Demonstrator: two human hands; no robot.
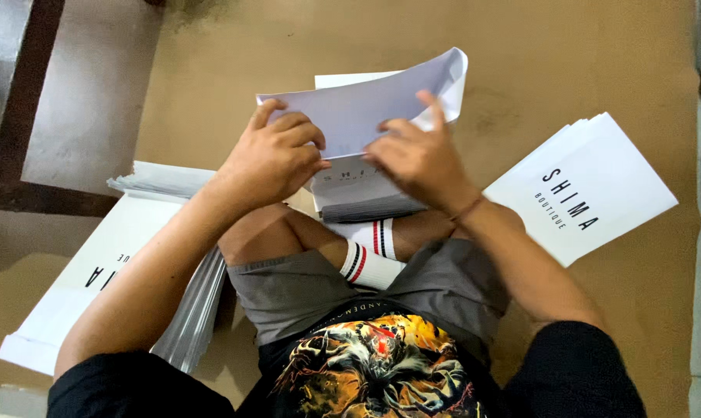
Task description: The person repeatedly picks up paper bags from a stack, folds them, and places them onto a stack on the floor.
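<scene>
Even, soft indoor light, moderately bright. White sheet (381, 104) near glare, detail washed out. Faint shadows under arms and paper stacks on brown floor (583, 54). Slight softness, mild wide-angle stretch toward edges.

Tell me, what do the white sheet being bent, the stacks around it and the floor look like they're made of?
The sheet in the left hand and right hand looks like thin matte paper or light card: it curves without creasing. The stacks seem the same stock, with thin layered edges. The floor looks like smooth tan concrete or vinyl, faintly scuffed; I can't tell which.
</scene>
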